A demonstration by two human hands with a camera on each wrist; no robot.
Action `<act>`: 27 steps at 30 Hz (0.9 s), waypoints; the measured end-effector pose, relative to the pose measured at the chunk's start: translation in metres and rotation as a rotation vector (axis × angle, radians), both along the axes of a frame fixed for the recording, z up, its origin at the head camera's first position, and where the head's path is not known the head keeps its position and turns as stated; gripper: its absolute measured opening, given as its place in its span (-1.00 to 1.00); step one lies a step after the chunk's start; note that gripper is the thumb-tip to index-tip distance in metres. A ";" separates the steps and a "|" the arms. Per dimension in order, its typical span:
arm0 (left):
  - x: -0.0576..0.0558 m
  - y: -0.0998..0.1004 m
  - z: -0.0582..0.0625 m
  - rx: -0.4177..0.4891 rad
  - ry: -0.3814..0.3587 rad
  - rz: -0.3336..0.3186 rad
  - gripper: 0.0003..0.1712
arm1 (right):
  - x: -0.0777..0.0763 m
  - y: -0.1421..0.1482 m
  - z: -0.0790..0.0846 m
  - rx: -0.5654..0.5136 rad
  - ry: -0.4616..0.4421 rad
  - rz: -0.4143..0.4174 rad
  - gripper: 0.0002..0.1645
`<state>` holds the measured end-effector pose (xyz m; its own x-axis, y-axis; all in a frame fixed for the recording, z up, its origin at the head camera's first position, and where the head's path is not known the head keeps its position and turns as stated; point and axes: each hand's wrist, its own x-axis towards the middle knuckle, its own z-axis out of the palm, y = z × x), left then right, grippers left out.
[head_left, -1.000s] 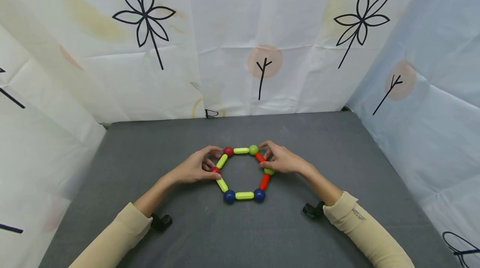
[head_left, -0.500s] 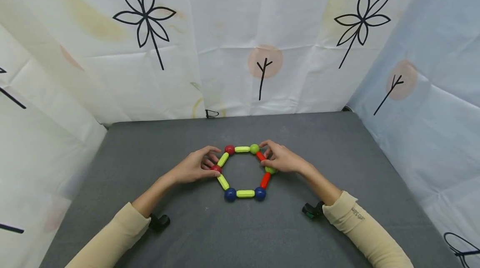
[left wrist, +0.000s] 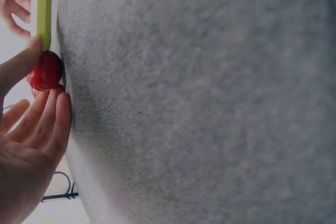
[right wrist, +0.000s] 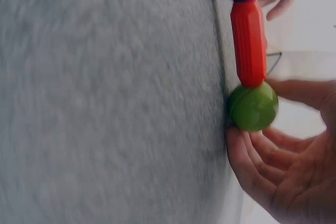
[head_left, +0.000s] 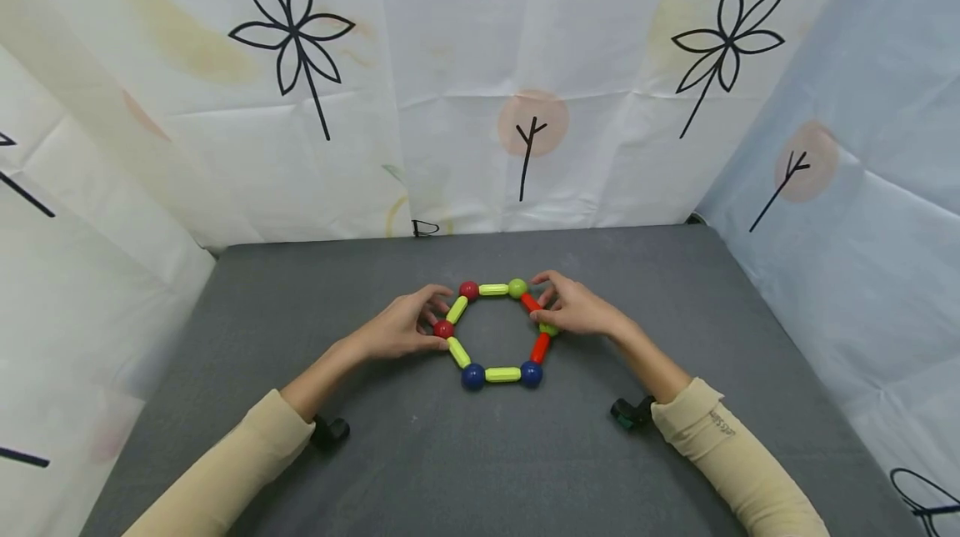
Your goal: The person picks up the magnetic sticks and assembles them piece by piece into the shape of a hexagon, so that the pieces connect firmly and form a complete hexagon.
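A closed ring of building sticks (head_left: pixel 502 374) and balls lies on the grey table. My left hand (head_left: pixel 405 324) holds its left corner, a red ball (head_left: pixel 444 329), thumb on the near side and fingers behind. In the left wrist view the thumb also lies against the yellow-green stick (left wrist: pixel 41 19) beside that ball. At the right corner, my right hand (head_left: pixel 581 309) grips a green ball (right wrist: pixel 254 108) between thumb and fingers; the thumb partly covers it from the head. A red stick (right wrist: pixel 248 43) joins this ball to a blue ball (head_left: pixel 531 374).
The grey tabletop (head_left: pixel 450 470) spreads around the ring. White cloth (head_left: pixel 465 37) with plant drawings hangs behind and along both sides. Dark wrist cameras sit below the left cuff (head_left: pixel 330 433) and right cuff (head_left: pixel 632 414).
Both hands and the whole ring have shifted a little to the right and away from the person, mostly in the last half second. The ring keeps its shape.
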<state>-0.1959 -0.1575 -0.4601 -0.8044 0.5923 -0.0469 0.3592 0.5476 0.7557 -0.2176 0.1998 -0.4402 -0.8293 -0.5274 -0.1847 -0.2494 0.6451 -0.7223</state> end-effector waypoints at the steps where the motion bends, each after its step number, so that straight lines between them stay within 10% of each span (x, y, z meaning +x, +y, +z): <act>1: -0.001 0.001 0.000 0.001 0.001 -0.004 -0.11 | -0.001 0.002 0.000 -0.006 -0.018 0.003 -0.21; 10: -0.005 0.000 -0.003 0.002 0.033 -0.017 -0.09 | -0.001 0.013 -0.002 -0.057 -0.079 0.043 -0.13; 19: -0.010 0.003 -0.007 0.009 0.112 -0.090 -0.10 | 0.000 0.009 -0.006 -0.001 0.048 -0.041 -0.33; 23: -0.024 -0.004 -0.031 0.070 0.144 -0.121 -0.13 | 0.000 0.010 -0.005 0.022 0.093 -0.070 -0.38; 27: -0.017 -0.001 -0.023 0.041 0.145 -0.097 -0.11 | 0.001 0.011 -0.003 0.025 0.094 -0.074 -0.38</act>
